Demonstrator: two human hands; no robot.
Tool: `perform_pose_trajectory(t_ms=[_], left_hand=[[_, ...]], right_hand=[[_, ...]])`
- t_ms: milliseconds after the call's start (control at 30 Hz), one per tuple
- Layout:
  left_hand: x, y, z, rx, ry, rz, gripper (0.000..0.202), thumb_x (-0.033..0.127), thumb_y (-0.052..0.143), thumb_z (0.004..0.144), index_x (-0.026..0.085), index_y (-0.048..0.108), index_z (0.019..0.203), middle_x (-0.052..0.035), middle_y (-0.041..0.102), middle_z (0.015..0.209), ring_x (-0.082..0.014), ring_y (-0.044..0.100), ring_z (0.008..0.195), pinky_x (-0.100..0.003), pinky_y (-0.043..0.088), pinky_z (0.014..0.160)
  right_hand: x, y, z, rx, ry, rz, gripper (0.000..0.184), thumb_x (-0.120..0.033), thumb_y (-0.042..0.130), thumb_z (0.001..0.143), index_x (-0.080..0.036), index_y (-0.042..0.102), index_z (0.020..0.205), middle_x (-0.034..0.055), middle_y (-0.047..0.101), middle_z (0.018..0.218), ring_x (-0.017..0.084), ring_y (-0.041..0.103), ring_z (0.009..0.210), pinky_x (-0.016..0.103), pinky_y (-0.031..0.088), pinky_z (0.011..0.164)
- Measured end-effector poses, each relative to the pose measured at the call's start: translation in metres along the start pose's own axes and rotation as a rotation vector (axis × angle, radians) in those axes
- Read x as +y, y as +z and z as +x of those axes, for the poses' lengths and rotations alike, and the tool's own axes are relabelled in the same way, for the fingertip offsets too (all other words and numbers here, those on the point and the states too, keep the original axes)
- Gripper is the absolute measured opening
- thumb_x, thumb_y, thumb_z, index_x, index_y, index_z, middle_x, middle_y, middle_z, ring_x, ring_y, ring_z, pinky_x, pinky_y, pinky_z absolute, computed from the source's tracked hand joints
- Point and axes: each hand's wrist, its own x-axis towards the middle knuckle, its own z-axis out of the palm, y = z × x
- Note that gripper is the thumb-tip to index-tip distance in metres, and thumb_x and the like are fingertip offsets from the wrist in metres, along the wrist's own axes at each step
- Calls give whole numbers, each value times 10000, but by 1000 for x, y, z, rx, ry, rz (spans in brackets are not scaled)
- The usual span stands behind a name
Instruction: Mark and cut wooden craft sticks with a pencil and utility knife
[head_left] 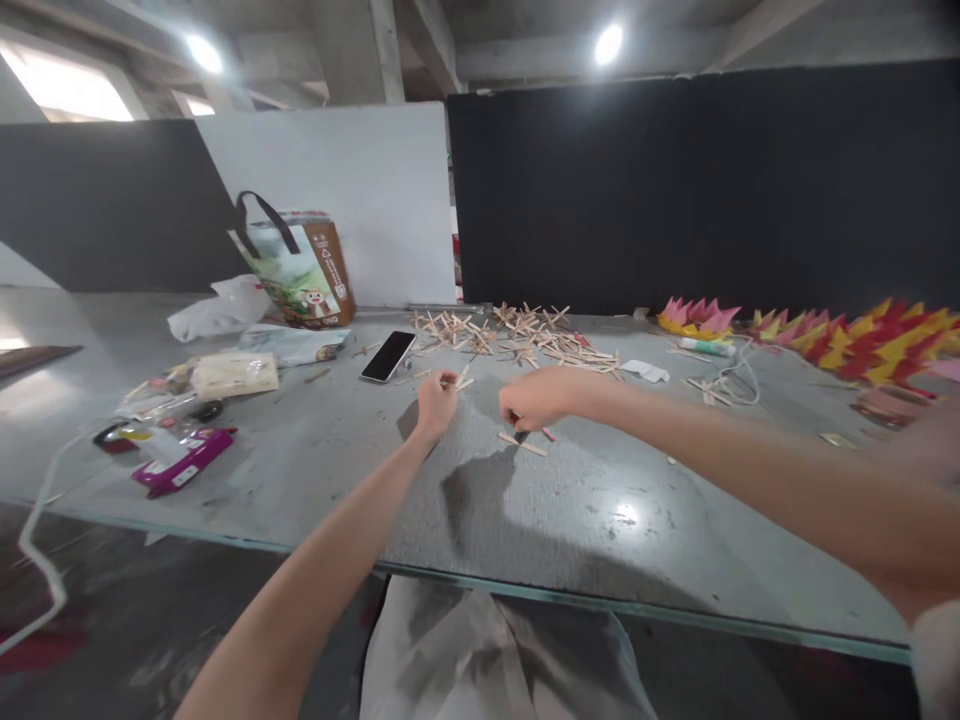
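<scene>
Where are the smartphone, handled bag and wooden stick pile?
Smartphone (388,357): head view, middle of its dark screen.
Handled bag (294,272): head view, printed front.
Wooden stick pile (523,324): head view, sticks near its middle.

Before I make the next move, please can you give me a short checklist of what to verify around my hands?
1. Left hand at sticks: ok, they show by its fingertips.
2. Right hand contents: cannot tell, its fingers are curled.
3. Phone apart from both hands: ok, left of the left hand.
4. Stick pile apart from both hands: ok, beyond them.
5. All sticks gathered together: not ok, a loose stick lies below the right hand.
</scene>
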Motion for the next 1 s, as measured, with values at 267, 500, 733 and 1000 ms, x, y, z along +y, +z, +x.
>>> perform_pose_trajectory(t_ms=[267,500,733,1000], left_hand=[[0,0,-1,-6,5,-4,305,9,540,840,152,753,1004,-99,810,1040,-225,748,943,-328,535,924],[-2,2,1,-7,17,-9,275,30,542,851,169,744,975,-91,806,1023,-232,749,933,-337,540,928],[-1,5,1,-6,19,-15,247,38,545,869,175,736,946,-102,800,1017,-246,745,960,-353,534,949],[-2,3,1,-9,-11,23,281,58,522,846,193,738,966,-99,802,1068,-248,740,1050,-354,522,1007]], right_hand=[[-2,-13,19,-38,-9,-13,213,-157,701,816,-185,849,967,51,780,807,180,622,646,295,382,615],[1,21,-19,148,40,-1,205,-214,643,919,-216,829,1006,83,802,928,218,690,780,299,365,634],[4,74,-54,349,80,83,328,-323,452,1090,-220,762,1127,114,782,982,240,717,822,298,365,635],[-4,33,-27,251,83,53,301,-465,715,938,-185,794,1014,139,793,990,270,717,825,305,397,653]])
